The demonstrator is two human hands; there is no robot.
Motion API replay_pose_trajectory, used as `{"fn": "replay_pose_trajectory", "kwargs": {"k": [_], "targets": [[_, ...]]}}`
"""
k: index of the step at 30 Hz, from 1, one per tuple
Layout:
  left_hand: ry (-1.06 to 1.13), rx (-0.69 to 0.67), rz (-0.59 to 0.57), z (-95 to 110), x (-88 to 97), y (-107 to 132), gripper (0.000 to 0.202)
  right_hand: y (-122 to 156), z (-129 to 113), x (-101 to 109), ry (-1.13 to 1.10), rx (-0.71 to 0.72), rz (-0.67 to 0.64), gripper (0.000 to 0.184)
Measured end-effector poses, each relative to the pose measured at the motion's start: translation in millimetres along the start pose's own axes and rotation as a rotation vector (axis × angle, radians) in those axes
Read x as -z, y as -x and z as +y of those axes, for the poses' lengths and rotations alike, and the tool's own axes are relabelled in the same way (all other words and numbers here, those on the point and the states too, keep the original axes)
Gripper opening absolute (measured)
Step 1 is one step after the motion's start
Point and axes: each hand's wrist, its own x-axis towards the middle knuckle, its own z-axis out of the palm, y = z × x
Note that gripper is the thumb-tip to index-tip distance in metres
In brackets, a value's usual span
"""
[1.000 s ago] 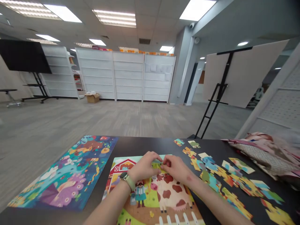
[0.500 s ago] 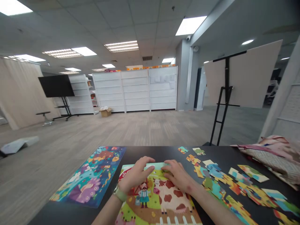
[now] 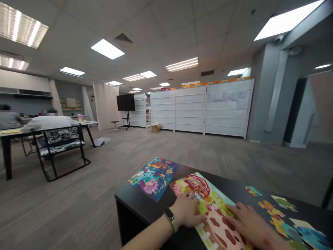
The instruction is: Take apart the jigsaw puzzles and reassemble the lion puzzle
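The left hand (image 3: pixel 186 210) and right hand (image 3: pixel 251 227) rest open, well apart (neither grip clamps anything), on the farm puzzle (image 3: pixel 212 211).

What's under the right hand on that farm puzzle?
The right hand lies on the farm puzzle, partly over the picture of a spotted cow. The part directly beneath the palm and fingers is covered, so it cannot be seen.

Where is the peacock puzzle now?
In the head view, the peacock puzzle lies at the left end of the black table, beside the farm puzzle under the left hand.
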Motion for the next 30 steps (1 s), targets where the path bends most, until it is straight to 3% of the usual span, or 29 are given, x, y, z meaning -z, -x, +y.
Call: {"fn": "replay_pose_trajectory", "kwargs": {"k": [4,7,12,16,22,25,30], "targets": [[0.005,-0.075,-0.054,-36,13.9,-36,0.064,10,-28,-1,0.035,-0.005,-0.042,0.065],[-0.009,-0.062,-0.036,-60,15.0,-46,0.056,7,-60,-15,-0.021,0.016,-0.079,0.068],[-0.031,0.067,0.045,-83,10.3,-38,0.049,-7,-114,-34,0.051,-0.075,-0.081,0.077],[-0.044,0.244,0.094,-108,10.0,-21,0.063,-14,-142,-37,0.088,-0.119,-0.057,0.075],[-0.085,0.434,0.057,-154,14.6,6,0.08,-27,-160,-40,0.017,-0.126,-0.061,0.074],[-0.114,0.456,0.068,-159,11.4,10,0.08,-42,-163,-28,-0.042,-0.106,-0.051,0.077],[-0.12,0.487,0.085,-152,9.1,4,0.08,-78,-156,-14,-0.051,-0.091,0.097,0.074]]}}
